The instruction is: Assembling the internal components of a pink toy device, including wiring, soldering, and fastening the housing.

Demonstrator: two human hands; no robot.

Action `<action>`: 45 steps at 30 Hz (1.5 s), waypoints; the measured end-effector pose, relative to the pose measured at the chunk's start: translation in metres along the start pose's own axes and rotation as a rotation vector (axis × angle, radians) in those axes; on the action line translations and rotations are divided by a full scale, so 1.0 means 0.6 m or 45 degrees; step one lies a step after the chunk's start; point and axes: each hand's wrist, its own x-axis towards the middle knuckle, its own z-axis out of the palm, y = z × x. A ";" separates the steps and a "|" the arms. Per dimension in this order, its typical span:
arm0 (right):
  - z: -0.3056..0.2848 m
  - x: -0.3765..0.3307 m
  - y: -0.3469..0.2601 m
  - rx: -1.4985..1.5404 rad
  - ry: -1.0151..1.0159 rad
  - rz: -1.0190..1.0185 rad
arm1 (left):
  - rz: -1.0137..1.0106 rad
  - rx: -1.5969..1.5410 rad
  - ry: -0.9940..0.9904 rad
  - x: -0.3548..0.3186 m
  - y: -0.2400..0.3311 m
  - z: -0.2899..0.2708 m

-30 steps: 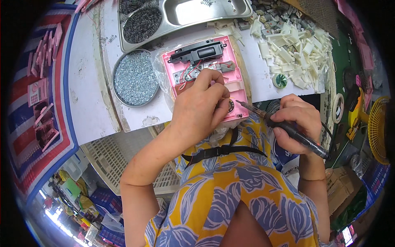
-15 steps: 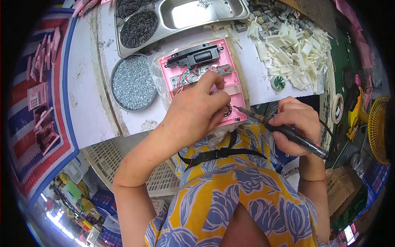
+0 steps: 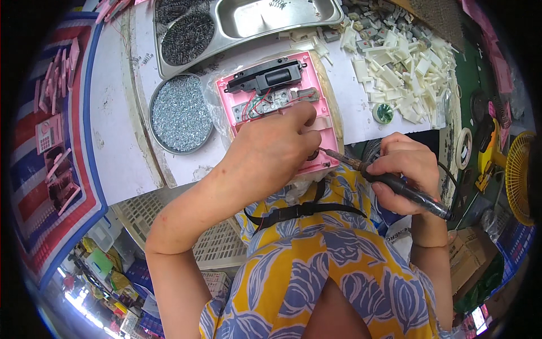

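Observation:
A pink plastic casing lies open on clear wrapping at the table's front edge. Fitted inside are a black plastic mechanism, a metal strip and thin red and green wires. My left hand rests over the casing's lower half, thumb and fingers curled together; what they pinch, if anything, is hidden. In my right hand is a soldering iron with a black handle. Its tip points left into the casing, close beside my left fingertips. Whether it touches anything there I cannot tell.
Left of the casing stands a round tin of small screws. Behind it is a metal tray with dark springs. Loose white plastic parts heap at the right, near a small solder reel. A yellow fan stands far right.
My left hand has shifted slightly right and down over the casing, its fingers more closed. The soldering iron's tip stays almost in place beside it.

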 end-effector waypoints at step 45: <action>0.004 0.006 -0.003 -0.036 -0.012 0.045 | 0.017 0.044 -0.074 0.002 0.009 -0.003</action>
